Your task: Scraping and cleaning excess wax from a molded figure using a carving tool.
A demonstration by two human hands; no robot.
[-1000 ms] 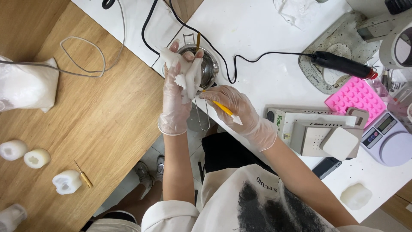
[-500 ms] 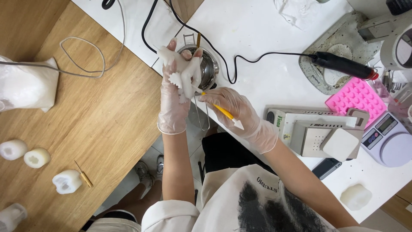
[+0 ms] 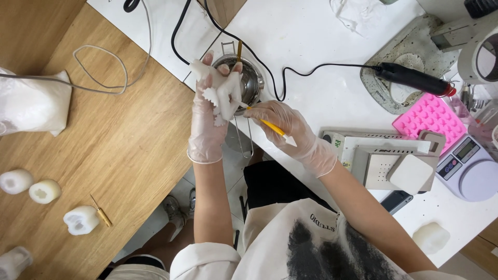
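Observation:
My left hand (image 3: 206,119), in a clear glove, holds a white wax figure (image 3: 224,96) with jagged edges up over a small steel pot (image 3: 251,82). My right hand (image 3: 282,124), also gloved, grips a yellow-handled carving tool (image 3: 267,123) like a pen, its tip touching the figure's right side. The pot sits on the white table (image 3: 311,46) near its corner, a yellow stick standing in it.
Several white wax shapes (image 3: 80,219) and a small yellow tool (image 3: 101,212) lie on the wooden table at the left, with a white bag (image 3: 31,103). To the right are a black rotary tool (image 3: 412,78), pink mould (image 3: 430,122), scale (image 3: 469,166) and a grey device (image 3: 394,161).
My left hand has turned the wax figure slightly and the tool's tip has shifted along its side. Both hands stay over the pot.

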